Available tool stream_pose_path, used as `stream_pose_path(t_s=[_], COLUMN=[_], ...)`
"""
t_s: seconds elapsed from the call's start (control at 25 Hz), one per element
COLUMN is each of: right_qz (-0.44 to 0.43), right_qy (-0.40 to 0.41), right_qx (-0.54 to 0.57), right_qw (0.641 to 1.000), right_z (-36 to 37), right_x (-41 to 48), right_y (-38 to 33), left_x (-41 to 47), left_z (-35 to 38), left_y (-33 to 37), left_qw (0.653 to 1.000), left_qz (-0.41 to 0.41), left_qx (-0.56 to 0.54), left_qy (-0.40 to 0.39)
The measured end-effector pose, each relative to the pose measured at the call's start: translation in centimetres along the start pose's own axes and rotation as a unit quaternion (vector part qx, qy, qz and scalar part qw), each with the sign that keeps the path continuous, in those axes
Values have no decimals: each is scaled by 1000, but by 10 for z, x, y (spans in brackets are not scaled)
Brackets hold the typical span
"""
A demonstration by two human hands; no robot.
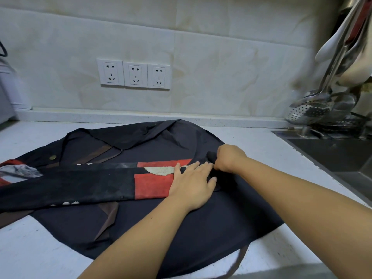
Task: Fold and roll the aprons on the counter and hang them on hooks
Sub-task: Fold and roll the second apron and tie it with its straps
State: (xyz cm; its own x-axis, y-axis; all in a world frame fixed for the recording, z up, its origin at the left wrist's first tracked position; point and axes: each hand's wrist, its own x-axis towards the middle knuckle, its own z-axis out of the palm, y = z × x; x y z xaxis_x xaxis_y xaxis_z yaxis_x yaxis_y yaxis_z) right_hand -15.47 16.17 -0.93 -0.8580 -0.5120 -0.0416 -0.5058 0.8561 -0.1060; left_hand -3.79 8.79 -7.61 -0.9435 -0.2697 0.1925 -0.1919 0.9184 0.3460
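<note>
Folded apron [84, 184] on counter [251, 141], left hand [191, 184] flat, right hand [228, 158] gripping its end

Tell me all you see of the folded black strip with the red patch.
The folded black fabric strip with red and off-white print, thin and scuffed, lies flat across the spread dark navy apron. The left hand presses flat on its red patch; the right hand, curled, grips its right end.

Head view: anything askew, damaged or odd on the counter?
Minor only. The folded apron lies on top of a second, spread dark apron, whose brown strap trails toward the counter front edge. The red print looks cracked and worn. The left hand presses it flat; the right hand grips its end.
</note>
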Motion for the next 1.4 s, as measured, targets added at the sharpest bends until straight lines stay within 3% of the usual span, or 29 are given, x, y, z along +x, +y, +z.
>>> stream_pose_path(t_s=[0.16,0.28,0.36,0.48,0.56,0.72,0.88,0.96,1.04,1.16,1.24,1.32,1.4], right_qz=[-52,-60,-26,46,87,129,76,36,-17,-78,-98,-99,-65], right_qy=[60,-18,-110,-179,-206,-229,-162,-129,-80,16,41,16,-67], right_qx=[-93,-89,63,352,393,304,242,144,5,-81,-86,-55,33], right_qw=[993,994,992,918,892,915,954,980,997,994,991,993,995], right_z=[12,-1,-14,-14,-9,-9,-10,-14,-16,-7,1,-3,-18], right_x=[-11,-5,6,5,5,7,2,-2,-9,-21,-26,-26,-18], right_y=[-20,-18,-7,13,21,19,2,-11,-26,-47,-55,-56,-46], left_x=[1,2,2,1,1,2,5,7,7,7,4,1,-1], left_z=[1,1,0,0,0,1,1,-2,-4,-7,-14,-19,-24], left_y=[-2,-2,-2,-2,-2,-4,-5,-7,-11,-13,-10,-10,-13], left_qw=[999,999,999,999,999,999,997,979,967,977,987,984,987], left_qz=[-11,-13,-19,-19,-18,-16,-23,-49,-78,-97,-112,-121,-126], left_qx=[22,31,36,37,32,28,-58,-164,-198,-146,-33,57,25], left_qy=[29,27,20,14,18,28,49,114,139,123,114,117,98])
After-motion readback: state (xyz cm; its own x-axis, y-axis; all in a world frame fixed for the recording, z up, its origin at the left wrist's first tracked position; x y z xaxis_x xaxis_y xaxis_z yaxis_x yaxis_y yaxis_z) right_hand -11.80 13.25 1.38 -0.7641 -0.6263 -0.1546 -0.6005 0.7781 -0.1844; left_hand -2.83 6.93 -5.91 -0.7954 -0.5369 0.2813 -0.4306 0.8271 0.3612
